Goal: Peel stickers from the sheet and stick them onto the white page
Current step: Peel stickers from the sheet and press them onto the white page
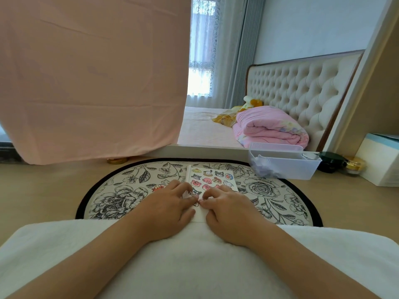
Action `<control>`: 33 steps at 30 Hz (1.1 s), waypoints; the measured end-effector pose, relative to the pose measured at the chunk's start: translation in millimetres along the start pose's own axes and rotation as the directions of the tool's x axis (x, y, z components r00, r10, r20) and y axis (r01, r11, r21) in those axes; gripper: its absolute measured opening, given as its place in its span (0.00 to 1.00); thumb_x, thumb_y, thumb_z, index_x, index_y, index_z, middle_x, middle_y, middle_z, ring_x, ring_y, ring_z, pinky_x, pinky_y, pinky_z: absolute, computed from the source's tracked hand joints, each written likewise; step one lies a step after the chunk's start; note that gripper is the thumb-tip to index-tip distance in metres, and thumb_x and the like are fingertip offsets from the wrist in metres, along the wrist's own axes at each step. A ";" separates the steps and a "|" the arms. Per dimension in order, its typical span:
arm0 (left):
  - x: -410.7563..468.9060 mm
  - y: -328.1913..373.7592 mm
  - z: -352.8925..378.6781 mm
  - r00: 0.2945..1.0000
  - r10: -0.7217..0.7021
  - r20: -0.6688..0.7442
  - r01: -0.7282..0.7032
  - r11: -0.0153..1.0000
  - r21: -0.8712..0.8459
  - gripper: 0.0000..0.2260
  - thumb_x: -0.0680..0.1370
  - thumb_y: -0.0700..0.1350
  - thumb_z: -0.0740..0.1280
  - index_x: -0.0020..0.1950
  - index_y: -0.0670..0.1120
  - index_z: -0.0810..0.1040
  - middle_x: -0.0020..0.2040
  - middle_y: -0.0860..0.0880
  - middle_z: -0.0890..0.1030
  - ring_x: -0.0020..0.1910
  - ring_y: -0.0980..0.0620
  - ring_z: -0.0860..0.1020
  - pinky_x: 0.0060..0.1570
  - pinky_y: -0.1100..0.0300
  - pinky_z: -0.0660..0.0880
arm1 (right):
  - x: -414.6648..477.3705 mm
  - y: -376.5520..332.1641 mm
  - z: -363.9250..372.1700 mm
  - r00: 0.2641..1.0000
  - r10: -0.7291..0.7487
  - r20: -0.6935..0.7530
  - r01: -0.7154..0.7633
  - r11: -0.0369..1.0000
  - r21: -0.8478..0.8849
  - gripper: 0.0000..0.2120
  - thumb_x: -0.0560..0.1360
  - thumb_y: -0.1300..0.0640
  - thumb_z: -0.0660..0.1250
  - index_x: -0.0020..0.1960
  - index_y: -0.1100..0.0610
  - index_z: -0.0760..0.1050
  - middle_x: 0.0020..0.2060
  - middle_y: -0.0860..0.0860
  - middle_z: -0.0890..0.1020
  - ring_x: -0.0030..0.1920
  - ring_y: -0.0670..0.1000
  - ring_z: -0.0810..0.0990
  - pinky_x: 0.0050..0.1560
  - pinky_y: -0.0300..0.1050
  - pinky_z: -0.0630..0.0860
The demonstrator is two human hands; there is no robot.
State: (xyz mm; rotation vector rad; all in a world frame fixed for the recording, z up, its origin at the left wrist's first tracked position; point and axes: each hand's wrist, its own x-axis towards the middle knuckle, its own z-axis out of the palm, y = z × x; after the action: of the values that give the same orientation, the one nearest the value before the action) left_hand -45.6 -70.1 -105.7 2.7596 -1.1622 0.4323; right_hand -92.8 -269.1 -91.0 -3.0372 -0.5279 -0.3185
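Note:
A sheet of cartoon stickers [212,176] lies on a round floral mat [121,190]. A white page [199,214] shows between my hands at the mat's near edge, mostly covered by them. My left hand [170,205] rests on the sheet's near left corner with fingers bent. My right hand [228,203] lies on the near right part, fingertips meeting the left hand's at a sticker [195,203]. Whether either hand pinches the sticker cannot be told. One sticker [157,188] sits on the mat left of the left hand.
A clear plastic box [285,165] with small items stands at the mat's back right. Dark and gold jars [330,161] and a white box [380,158] are further right. A pink cloth [92,78] hangs at the back left. A white towel [194,266] covers my lap.

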 end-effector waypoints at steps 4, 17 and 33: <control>-0.7 5.9 -0.5 0.996 -0.033 -0.081 0.040 0.996 0.085 0.27 0.77 0.58 0.48 0.63 0.51 0.81 0.61 0.53 0.78 0.60 0.51 0.76 0.43 0.53 0.81 | -1.5 -0.2 -2.2 1.000 0.012 0.009 -0.013 1.000 0.008 0.25 0.76 0.47 0.49 0.66 0.45 0.77 0.62 0.42 0.77 0.62 0.51 0.72 0.57 0.51 0.76; -8.5 2.6 -2.0 0.998 -0.030 -0.062 0.024 0.996 -0.087 0.21 0.77 0.64 0.52 0.66 0.67 0.76 0.59 0.66 0.73 0.61 0.66 0.66 0.42 0.67 0.66 | -1.7 2.1 -1.3 1.000 -0.013 0.026 0.011 0.998 0.058 0.19 0.80 0.49 0.54 0.69 0.45 0.73 0.63 0.46 0.74 0.63 0.51 0.69 0.60 0.54 0.73; -4.6 3.2 -4.6 0.996 -0.079 -0.046 0.074 0.993 -0.092 0.25 0.77 0.64 0.51 0.69 0.59 0.75 0.65 0.58 0.70 0.62 0.59 0.71 0.52 0.59 0.76 | -8.5 4.6 -2.1 0.999 -0.026 -0.032 0.028 0.996 0.080 0.22 0.77 0.47 0.51 0.66 0.48 0.76 0.59 0.46 0.79 0.59 0.51 0.73 0.58 0.53 0.76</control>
State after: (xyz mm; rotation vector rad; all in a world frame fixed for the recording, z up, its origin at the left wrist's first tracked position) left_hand -51.9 -68.3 -102.8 2.6895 -1.0343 0.4264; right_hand -99.4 -276.5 -90.7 -2.9446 -0.5659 -0.3365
